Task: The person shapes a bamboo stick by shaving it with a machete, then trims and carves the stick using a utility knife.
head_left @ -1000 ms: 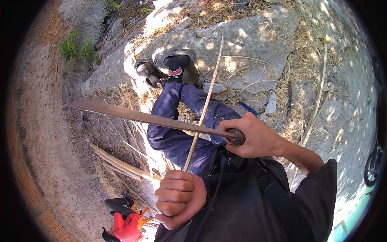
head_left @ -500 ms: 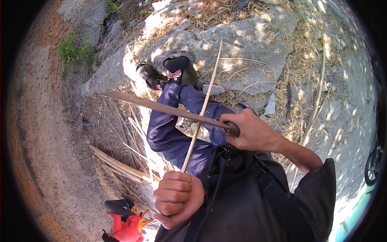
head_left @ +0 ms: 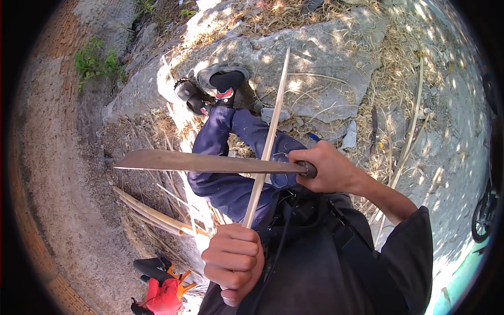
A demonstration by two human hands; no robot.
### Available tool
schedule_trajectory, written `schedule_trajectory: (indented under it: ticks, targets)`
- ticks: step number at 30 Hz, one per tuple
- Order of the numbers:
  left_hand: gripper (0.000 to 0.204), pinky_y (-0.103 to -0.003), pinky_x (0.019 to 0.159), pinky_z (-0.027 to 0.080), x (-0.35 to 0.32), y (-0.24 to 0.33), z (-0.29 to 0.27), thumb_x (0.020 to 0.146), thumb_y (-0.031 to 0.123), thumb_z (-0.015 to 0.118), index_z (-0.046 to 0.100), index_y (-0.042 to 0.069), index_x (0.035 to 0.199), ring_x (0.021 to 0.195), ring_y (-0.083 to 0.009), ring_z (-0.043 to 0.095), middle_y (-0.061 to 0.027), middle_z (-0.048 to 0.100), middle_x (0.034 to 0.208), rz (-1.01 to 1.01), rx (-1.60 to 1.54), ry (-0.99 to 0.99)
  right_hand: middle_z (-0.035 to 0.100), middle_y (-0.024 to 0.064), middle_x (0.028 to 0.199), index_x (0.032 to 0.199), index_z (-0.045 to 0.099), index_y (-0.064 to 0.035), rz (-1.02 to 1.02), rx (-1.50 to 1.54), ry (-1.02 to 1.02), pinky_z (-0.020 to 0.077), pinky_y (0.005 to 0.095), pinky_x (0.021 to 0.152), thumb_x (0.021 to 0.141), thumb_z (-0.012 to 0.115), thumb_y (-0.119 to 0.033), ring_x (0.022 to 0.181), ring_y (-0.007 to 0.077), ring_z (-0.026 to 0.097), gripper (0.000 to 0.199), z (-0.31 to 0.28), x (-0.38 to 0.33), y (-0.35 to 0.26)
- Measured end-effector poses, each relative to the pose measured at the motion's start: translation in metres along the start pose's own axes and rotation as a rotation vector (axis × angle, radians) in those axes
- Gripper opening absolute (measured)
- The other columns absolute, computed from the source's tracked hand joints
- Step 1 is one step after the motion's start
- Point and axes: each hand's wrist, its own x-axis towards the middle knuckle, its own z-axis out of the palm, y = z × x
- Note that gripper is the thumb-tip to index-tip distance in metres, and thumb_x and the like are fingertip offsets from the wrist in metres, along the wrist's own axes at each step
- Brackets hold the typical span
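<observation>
Wooden strip (head_left: 270, 139) and knife blade (head_left: 210, 163) have both turned, showing more face. Left hand (head_left: 233, 262) has fingers clenched round the strip's near end, likely steadying it; right hand (head_left: 328, 168) has fingers wrapping the handle (head_left: 310, 169), blade crosswise; strip tip toward rock (head_left: 325, 58).

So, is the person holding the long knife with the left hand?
No, the right hand grips the long knife by its handle, while the left hand is closed around the near part of a pale strip.
</observation>
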Motion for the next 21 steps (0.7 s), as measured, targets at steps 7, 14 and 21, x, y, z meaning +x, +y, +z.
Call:
schedule_trajectory:
  ticks: [7, 14, 21]
  targets:
    - [0.050, -0.030, 0.040, 0.019, 0.015, 0.005, -0.024, 0.099, 0.025, 0.050, 0.039, 0.009, 0.054, 0.037, -0.0141, 0.031, 0.0010, 0.030, 0.049, -0.147, -0.098, -0.350, 0.063, 0.0134, 0.067, 0.089, 0.064, -0.0085, 0.014, -0.113, 0.095, 0.0502, 0.0451, 0.059, 0.073, 0.080, -0.009, 0.065, 0.0384, 0.066, 0.023, 0.005, 0.002, 0.007]
    - [0.040, -0.030, 0.042, 0.021, 0.017, 0.008, -0.015, 0.093, 0.022, 0.051, 0.044, 0.006, 0.057, 0.040, -0.0147, 0.035, -0.0014, 0.037, 0.054, -0.191, -0.111, -0.438, 0.063, 0.0129, 0.068, 0.092, 0.063, -0.0088, -0.031, -0.147, 0.097, 0.0500, 0.0424, 0.058, 0.071, 0.081, -0.007, 0.065, 0.0381, 0.066, 0.028, 0.007, -0.004, 0.015]
    - [0.035, -0.030, 0.042, 0.022, 0.015, 0.008, -0.022, 0.090, 0.021, 0.052, 0.047, 0.005, 0.059, 0.041, -0.0145, 0.037, -0.0024, 0.040, 0.055, -0.199, -0.113, -0.424, 0.066, 0.0126, 0.069, 0.092, 0.064, -0.0100, -0.015, -0.140, 0.074, 0.0512, 0.0451, 0.058, 0.073, 0.082, -0.008, 0.065, 0.0368, 0.069, 0.026, 0.007, -0.007, 0.003]
